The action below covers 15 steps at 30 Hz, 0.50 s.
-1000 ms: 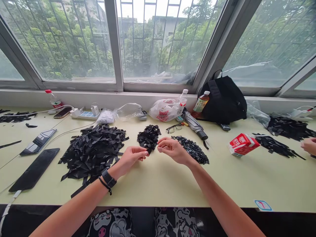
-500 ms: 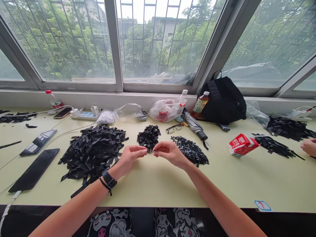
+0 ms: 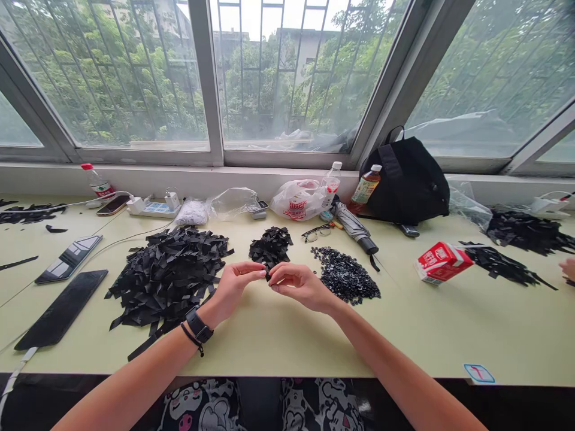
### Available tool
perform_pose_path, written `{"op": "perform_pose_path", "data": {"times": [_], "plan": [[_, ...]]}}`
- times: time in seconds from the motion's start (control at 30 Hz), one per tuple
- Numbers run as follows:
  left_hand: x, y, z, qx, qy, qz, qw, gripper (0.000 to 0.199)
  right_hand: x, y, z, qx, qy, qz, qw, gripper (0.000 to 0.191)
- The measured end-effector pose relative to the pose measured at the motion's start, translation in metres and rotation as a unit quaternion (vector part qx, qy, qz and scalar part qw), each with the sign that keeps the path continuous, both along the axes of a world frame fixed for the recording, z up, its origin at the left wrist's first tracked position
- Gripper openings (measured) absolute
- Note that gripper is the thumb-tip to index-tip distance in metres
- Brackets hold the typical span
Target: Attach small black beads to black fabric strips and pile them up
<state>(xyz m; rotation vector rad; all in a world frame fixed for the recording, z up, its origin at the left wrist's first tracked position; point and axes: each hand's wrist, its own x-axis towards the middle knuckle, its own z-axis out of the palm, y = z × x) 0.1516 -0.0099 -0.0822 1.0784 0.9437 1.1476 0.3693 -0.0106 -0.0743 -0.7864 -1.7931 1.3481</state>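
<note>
**Two hands pinching one small black piece**

Left hand (image 3: pixel 233 286) and right hand (image 3: pixel 299 285) are closed at the fingertips on a small black strip (image 3: pixel 269 273), mostly hidden; a fingertip grip suits so small a piece. Just behind: small pile of matte black strips (image 3: pixel 271 246). Flanking: large heap of black ribbon strips (image 3: pixel 168 278), pile of glossy black beads (image 3: pixel 345 275). Far right: another person's hand (image 3: pixel 568 268).
</note>
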Motion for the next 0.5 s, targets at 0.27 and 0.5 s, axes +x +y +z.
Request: {"op": "perform_pose_path", "data": {"times": [0.27,0.5], "plan": [[0.0018,-0.0036,-0.0018,0.005,-0.015,-0.023,1.0,0.034,-0.003,-0.0028,-0.0024,-0.042,0.004,-0.006,0.999,0.025],[0.0035,-0.0064,-0.0005,0.045,0.004,0.002,0.999,0.032,-0.0043,-0.0022,-0.0014,-0.038,0.017,-0.045,0.998,0.037]]}}
